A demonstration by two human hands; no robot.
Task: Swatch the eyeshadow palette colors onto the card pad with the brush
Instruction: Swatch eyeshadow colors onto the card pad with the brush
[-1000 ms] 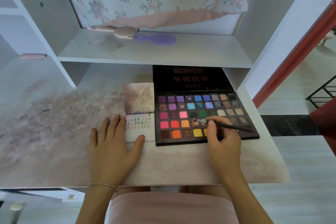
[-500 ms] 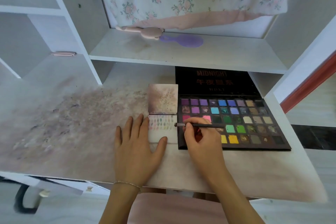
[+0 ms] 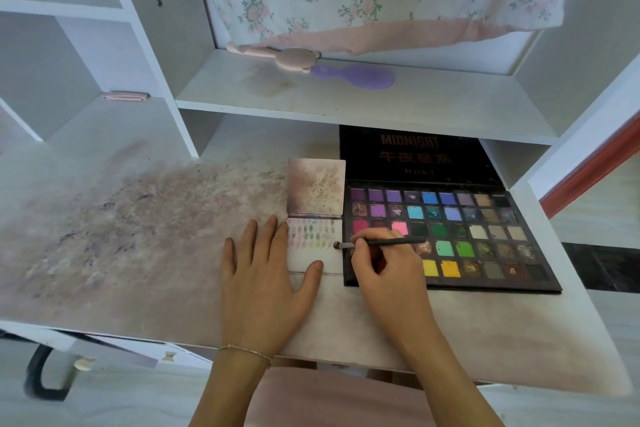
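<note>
Our left hand (image 3: 263, 282) lies spread flat on the small white swatched card pad (image 3: 313, 253). Our right hand (image 3: 382, 265) pinches the thin black brush (image 3: 381, 243), tip at the pad's right edge, beside the open black multicolour eyeshadow palette (image 3: 450, 236) on the stained counter (image 3: 138, 236).

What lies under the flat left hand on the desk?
The left hand presses on the white card pad, its thumb across the lower page. Rows of pale swatches show beside the fingers; anything under the palm is hidden.

Stained desk (image 3: 145, 236) bears palette (image 3: 485, 239) beside card pad (image 3: 317, 218).
</note>
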